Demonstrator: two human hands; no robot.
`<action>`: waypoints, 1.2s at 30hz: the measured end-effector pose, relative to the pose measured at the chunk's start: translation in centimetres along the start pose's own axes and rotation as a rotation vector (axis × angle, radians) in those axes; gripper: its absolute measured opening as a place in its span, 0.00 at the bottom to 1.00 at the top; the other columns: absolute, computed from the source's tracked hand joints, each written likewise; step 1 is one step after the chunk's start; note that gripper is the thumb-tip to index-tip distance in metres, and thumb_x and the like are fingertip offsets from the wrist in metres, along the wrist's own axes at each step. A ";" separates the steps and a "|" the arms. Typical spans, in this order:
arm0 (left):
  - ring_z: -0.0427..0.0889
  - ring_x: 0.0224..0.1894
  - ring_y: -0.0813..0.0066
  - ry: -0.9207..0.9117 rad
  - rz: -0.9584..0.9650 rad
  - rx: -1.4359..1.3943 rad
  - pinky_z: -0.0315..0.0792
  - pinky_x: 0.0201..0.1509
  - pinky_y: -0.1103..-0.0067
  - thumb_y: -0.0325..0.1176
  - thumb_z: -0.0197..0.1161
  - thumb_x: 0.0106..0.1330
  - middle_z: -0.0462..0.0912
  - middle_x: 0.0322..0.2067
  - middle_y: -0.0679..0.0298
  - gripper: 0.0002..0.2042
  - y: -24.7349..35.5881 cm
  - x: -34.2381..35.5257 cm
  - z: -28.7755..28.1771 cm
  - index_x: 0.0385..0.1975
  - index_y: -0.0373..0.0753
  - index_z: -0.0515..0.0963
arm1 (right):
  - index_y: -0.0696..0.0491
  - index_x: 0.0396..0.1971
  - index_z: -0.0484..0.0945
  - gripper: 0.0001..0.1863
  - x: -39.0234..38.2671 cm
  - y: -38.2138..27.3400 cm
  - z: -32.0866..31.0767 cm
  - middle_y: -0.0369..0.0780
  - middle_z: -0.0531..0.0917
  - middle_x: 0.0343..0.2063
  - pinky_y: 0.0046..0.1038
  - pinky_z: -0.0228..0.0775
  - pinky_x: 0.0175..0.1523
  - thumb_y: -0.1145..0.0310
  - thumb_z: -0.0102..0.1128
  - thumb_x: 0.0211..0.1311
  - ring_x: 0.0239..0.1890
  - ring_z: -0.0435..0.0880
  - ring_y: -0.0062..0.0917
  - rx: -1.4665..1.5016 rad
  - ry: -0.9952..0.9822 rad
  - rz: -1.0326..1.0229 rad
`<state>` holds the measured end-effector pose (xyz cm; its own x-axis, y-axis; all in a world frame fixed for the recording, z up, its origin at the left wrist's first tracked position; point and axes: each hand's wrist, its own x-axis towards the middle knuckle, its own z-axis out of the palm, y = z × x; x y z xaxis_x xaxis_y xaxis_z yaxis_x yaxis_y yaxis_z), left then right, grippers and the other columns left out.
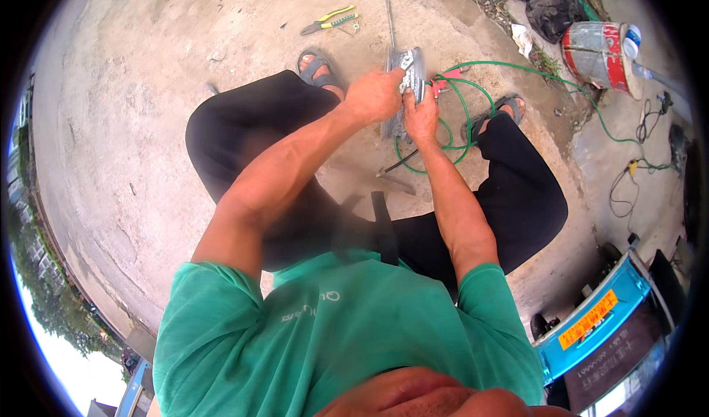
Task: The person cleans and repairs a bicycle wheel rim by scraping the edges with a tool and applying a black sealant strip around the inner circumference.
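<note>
A grey metal part [415, 66] with a bright silver mechanism on its face stands on the ground between my feet. My left hand [375, 94] is closed against its left side, fingers curled; what they pinch is hidden. From the lower right, my right hand [422, 115] grips the same part, thumb up along its near edge. A thin metal rod [390, 22] reaches away beyond it. Just right of my hands, a green cable [467, 114] lies in loops beside a red piece [441, 84].
Pliers with yellow-green handles [336, 18] lie on the concrete ahead. At the far right are a red and grey bucket [600, 53], a blue and white container [631, 40] and dark cloth [550, 14]. A blue vehicle [591, 317] stands at the lower right.
</note>
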<state>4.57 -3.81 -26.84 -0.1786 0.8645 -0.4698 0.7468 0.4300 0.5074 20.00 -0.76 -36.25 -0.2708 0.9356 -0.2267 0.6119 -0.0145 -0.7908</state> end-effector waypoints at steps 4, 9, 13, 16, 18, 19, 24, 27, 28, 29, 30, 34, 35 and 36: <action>0.84 0.48 0.43 -0.102 0.029 -0.045 0.77 0.54 0.56 0.35 0.58 0.67 0.86 0.44 0.46 0.22 1.0 -3.7 -1.5 0.61 0.44 0.75 | 0.58 0.44 0.76 0.20 -0.4 0.8 -0.2 0.58 0.84 0.32 0.53 0.74 0.44 0.55 0.61 0.67 0.38 0.85 0.57 0.019 0.051 -0.013; 0.85 0.48 0.45 -0.137 0.094 -0.022 0.77 0.54 0.57 0.35 0.57 0.67 0.85 0.47 0.46 0.21 1.4 0.1 -2.2 0.61 0.44 0.75 | 0.59 0.44 0.77 0.18 0.2 0.4 -0.7 0.57 0.85 0.32 0.51 0.74 0.44 0.57 0.60 0.68 0.38 0.84 0.57 0.084 0.121 0.024; 0.84 0.49 0.44 -0.123 0.019 0.052 0.77 0.54 0.57 0.36 0.57 0.66 0.85 0.47 0.46 0.21 3.4 -1.9 -2.0 0.60 0.45 0.75 | 0.58 0.44 0.76 0.19 0.8 1.9 -0.5 0.59 0.84 0.37 0.51 0.74 0.45 0.55 0.60 0.68 0.41 0.84 0.57 0.048 0.098 -0.030; 0.84 0.50 0.42 -0.108 -0.025 -0.012 0.77 0.55 0.56 0.36 0.57 0.66 0.85 0.47 0.46 0.20 3.1 -3.1 -1.9 0.59 0.44 0.76 | 0.58 0.43 0.75 0.19 0.8 -0.6 -0.5 0.60 0.84 0.35 0.54 0.74 0.45 0.55 0.60 0.68 0.40 0.84 0.58 0.008 0.084 0.054; 0.84 0.50 0.42 -0.090 -0.017 -0.051 0.76 0.55 0.56 0.35 0.58 0.66 0.85 0.47 0.46 0.20 2.1 -2.6 -1.1 0.58 0.44 0.77 | 0.58 0.44 0.74 0.20 0.4 -0.3 -0.2 0.61 0.84 0.33 0.55 0.73 0.45 0.55 0.60 0.68 0.39 0.83 0.61 0.043 0.047 0.067; 0.84 0.49 0.42 -0.060 -0.022 -0.055 0.76 0.55 0.55 0.35 0.58 0.66 0.85 0.46 0.45 0.20 1.3 -0.7 -1.0 0.58 0.44 0.77 | 0.58 0.45 0.74 0.20 -0.5 0.0 0.5 0.61 0.84 0.34 0.55 0.73 0.45 0.55 0.60 0.68 0.39 0.83 0.61 0.030 0.033 0.062; 0.83 0.52 0.43 0.038 0.126 -0.008 0.76 0.56 0.56 0.36 0.58 0.66 0.84 0.48 0.45 0.20 -0.9 -0.5 -0.1 0.59 0.46 0.77 | 0.58 0.45 0.74 0.19 -0.9 -0.4 0.2 0.60 0.84 0.34 0.54 0.73 0.46 0.56 0.59 0.68 0.41 0.84 0.60 0.038 0.058 0.012; 0.83 0.53 0.45 -0.141 0.027 0.012 0.76 0.58 0.57 0.36 0.59 0.66 0.84 0.50 0.46 0.21 1.7 -1.8 -3.1 0.60 0.46 0.77 | 0.57 0.45 0.74 0.17 -1.5 -1.1 -0.3 0.58 0.85 0.34 0.52 0.74 0.45 0.58 0.58 0.69 0.41 0.85 0.58 0.089 0.100 0.005; 0.83 0.53 0.45 -0.145 0.033 0.022 0.76 0.58 0.57 0.36 0.58 0.66 0.84 0.50 0.46 0.21 2.1 -1.4 -3.4 0.60 0.47 0.77 | 0.57 0.46 0.74 0.17 -1.0 -1.1 -0.3 0.58 0.85 0.34 0.52 0.74 0.45 0.58 0.58 0.69 0.41 0.85 0.58 0.096 0.102 0.001; 0.83 0.53 0.45 -0.150 0.041 0.031 0.76 0.58 0.57 0.36 0.58 0.66 0.84 0.50 0.46 0.21 2.4 -0.3 -3.5 0.60 0.47 0.77 | 0.57 0.46 0.74 0.17 -0.5 -1.0 -0.3 0.57 0.85 0.34 0.51 0.74 0.45 0.59 0.58 0.69 0.41 0.85 0.57 0.102 0.104 -0.002; 0.83 0.53 0.46 -0.154 0.053 0.042 0.76 0.58 0.57 0.36 0.58 0.66 0.84 0.50 0.47 0.22 2.6 0.9 -3.8 0.61 0.48 0.77 | 0.58 0.47 0.74 0.18 0.0 -0.4 -0.1 0.57 0.86 0.34 0.51 0.75 0.44 0.58 0.58 0.69 0.40 0.85 0.57 0.099 0.139 0.005; 0.83 0.53 0.47 -0.149 0.030 0.153 0.77 0.58 0.58 0.35 0.57 0.65 0.85 0.49 0.48 0.22 0.5 3.5 -3.1 0.61 0.48 0.76 | 0.59 0.48 0.74 0.19 -1.6 0.1 0.2 0.57 0.86 0.34 0.51 0.75 0.44 0.58 0.59 0.68 0.39 0.85 0.57 0.032 0.011 -0.036; 0.83 0.53 0.47 -0.146 0.036 0.142 0.77 0.58 0.59 0.34 0.57 0.65 0.85 0.49 0.49 0.22 -0.2 3.2 -3.2 0.61 0.48 0.76 | 0.59 0.48 0.74 0.19 -1.2 0.4 0.1 0.57 0.86 0.34 0.51 0.75 0.44 0.58 0.59 0.68 0.39 0.85 0.57 0.047 0.024 -0.060; 0.83 0.53 0.47 -0.157 0.046 0.132 0.77 0.58 0.59 0.34 0.57 0.65 0.85 0.50 0.49 0.22 -0.4 2.6 -3.1 0.61 0.48 0.77 | 0.58 0.48 0.74 0.19 -1.2 0.5 0.0 0.57 0.86 0.34 0.51 0.75 0.44 0.58 0.59 0.68 0.39 0.85 0.57 0.061 0.040 -0.072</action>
<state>1.79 -0.88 -26.04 -0.0480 0.8270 -0.5601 0.8312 0.3440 0.4368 20.65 -1.89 -36.37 -0.2817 0.9484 -0.1458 0.5449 0.0330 -0.8379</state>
